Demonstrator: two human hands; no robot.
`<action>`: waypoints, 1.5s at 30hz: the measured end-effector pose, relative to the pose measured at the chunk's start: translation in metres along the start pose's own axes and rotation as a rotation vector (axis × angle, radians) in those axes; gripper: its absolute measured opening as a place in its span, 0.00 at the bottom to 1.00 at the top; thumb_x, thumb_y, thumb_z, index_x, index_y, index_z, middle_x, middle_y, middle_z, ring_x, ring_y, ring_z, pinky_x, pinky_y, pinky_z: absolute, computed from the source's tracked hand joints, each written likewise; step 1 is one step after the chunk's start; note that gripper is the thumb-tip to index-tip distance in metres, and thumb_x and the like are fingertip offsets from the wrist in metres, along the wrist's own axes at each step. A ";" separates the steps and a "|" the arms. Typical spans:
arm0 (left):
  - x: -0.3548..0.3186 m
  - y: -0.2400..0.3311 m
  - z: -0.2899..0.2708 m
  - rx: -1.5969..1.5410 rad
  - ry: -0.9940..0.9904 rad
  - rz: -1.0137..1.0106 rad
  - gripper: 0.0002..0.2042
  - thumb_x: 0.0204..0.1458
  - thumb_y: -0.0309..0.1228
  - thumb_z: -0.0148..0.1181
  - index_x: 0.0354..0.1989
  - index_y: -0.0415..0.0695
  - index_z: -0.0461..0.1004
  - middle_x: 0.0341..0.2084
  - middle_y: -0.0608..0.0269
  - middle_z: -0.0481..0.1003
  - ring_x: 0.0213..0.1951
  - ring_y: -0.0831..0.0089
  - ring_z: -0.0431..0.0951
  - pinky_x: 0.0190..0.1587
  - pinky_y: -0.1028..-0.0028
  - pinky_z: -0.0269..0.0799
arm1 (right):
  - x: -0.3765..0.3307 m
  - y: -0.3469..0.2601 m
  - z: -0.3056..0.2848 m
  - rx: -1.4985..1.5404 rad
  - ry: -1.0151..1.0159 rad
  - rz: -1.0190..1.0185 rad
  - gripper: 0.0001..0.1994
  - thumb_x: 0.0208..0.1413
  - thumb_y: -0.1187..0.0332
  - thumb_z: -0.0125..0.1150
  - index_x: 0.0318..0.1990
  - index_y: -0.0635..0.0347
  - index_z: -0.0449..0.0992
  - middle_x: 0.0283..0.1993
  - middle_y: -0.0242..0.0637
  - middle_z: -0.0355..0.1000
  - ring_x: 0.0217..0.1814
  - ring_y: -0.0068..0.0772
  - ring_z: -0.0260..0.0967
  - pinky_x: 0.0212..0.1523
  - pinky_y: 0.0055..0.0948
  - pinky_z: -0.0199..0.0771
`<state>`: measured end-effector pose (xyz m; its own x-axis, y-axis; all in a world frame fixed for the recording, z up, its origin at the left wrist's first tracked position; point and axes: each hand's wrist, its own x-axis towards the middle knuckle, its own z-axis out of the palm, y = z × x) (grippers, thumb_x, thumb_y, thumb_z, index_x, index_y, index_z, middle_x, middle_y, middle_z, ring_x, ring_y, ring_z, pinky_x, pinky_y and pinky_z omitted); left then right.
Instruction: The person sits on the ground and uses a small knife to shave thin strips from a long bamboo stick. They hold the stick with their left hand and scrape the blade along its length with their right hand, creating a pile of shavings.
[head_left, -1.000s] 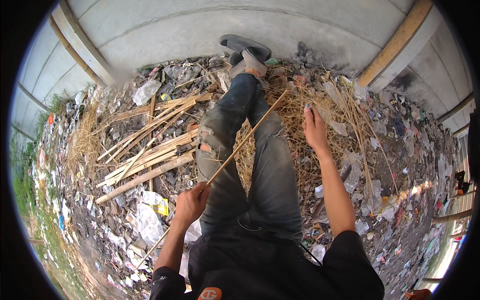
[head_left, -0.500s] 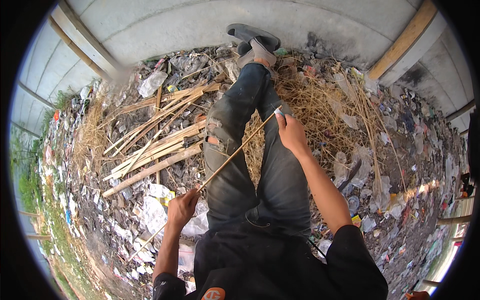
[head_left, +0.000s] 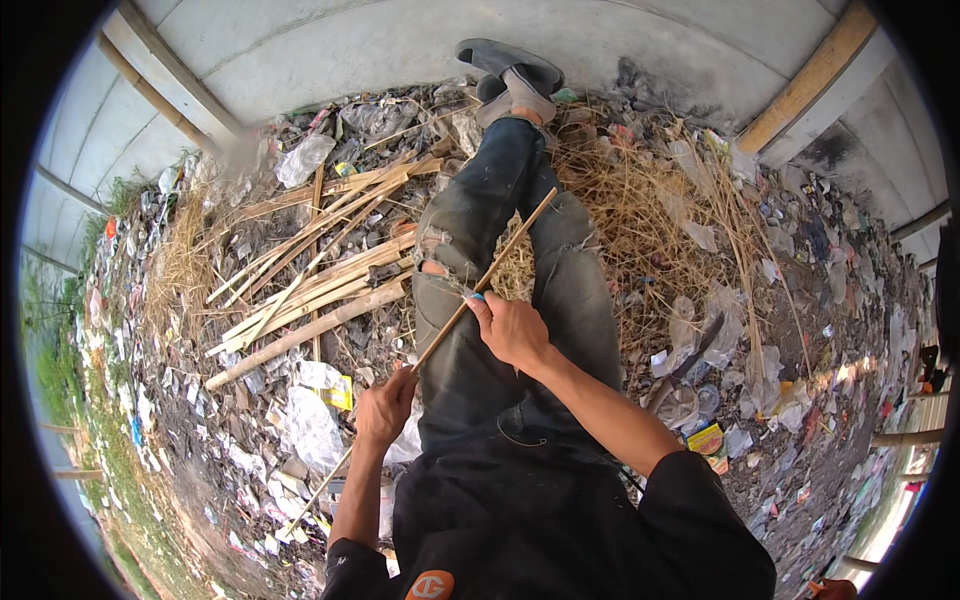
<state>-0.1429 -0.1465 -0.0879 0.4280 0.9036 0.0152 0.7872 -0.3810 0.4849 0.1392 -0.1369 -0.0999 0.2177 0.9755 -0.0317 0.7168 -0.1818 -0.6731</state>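
By the foot of a grey wall (head_left: 420, 60), on ground littered with scraps, I see someone at work over their own outstretched legs in torn jeans (head_left: 565, 285). A long, thin stick (head_left: 442, 340) lies aslant above the thighs, its far end between the knees and its near end down past the left forearm. The left hand (head_left: 384, 408) has a firm grip on it, fingers curled around the shaft beside the left thigh. Farther up, the right hand (head_left: 512, 332) meets the same stick in a narrow grip, thumb and finger pinched at it; a light-blue bit (head_left: 475, 297) shows at those fingertips, too small for me to name. To the left, pale split strips (head_left: 310, 290) lie heaped across one another, with a crumpled clear plastic bag (head_left: 312, 430) nearer the body. On the right, dry straw (head_left: 650, 240) spreads beside the legs, and a yellow packet (head_left: 708, 442) rests close to the right elbow.
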 end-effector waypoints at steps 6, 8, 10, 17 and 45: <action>0.011 0.001 0.000 0.060 -0.029 0.047 0.09 0.63 0.37 0.64 0.47 0.50 0.79 0.25 0.48 0.81 0.27 0.46 0.83 0.28 0.52 0.76 | 0.071 0.061 -0.057 -0.024 0.334 0.209 0.27 0.76 0.49 0.45 0.35 0.66 0.76 0.29 0.60 0.77 0.37 0.69 0.76 0.35 0.61 0.74; 0.021 0.012 0.005 0.124 -0.042 0.014 0.08 0.64 0.37 0.63 0.47 0.51 0.79 0.24 0.47 0.81 0.27 0.45 0.82 0.28 0.52 0.76 | 0.074 0.059 -0.052 -0.015 0.275 0.192 0.26 0.75 0.49 0.46 0.36 0.65 0.76 0.29 0.59 0.77 0.36 0.69 0.76 0.35 0.61 0.74; 0.036 0.026 0.011 0.047 0.052 0.097 0.07 0.64 0.38 0.62 0.45 0.51 0.78 0.21 0.47 0.79 0.26 0.44 0.81 0.28 0.51 0.75 | 0.046 0.033 -0.025 0.051 0.179 0.100 0.25 0.75 0.49 0.47 0.36 0.64 0.77 0.28 0.59 0.77 0.35 0.69 0.76 0.36 0.61 0.74; 0.034 0.034 0.003 0.055 0.008 0.062 0.07 0.64 0.38 0.62 0.44 0.50 0.78 0.23 0.47 0.79 0.27 0.42 0.81 0.30 0.50 0.74 | 0.020 0.017 -0.007 0.082 0.087 0.070 0.26 0.74 0.48 0.46 0.38 0.62 0.79 0.30 0.57 0.78 0.37 0.66 0.78 0.38 0.58 0.77; -0.041 -0.027 -0.030 -0.101 -0.147 -0.194 0.11 0.63 0.37 0.65 0.46 0.44 0.82 0.22 0.50 0.80 0.25 0.53 0.83 0.31 0.60 0.74 | -0.008 0.011 -0.002 0.203 0.074 0.009 0.26 0.73 0.48 0.47 0.38 0.64 0.78 0.25 0.56 0.76 0.33 0.64 0.77 0.35 0.56 0.75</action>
<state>-0.1950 -0.1673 -0.0756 0.3394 0.9168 -0.2104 0.8156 -0.1754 0.5515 0.1463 -0.1469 -0.1054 0.2764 0.9610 0.0111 0.5684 -0.1541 -0.8082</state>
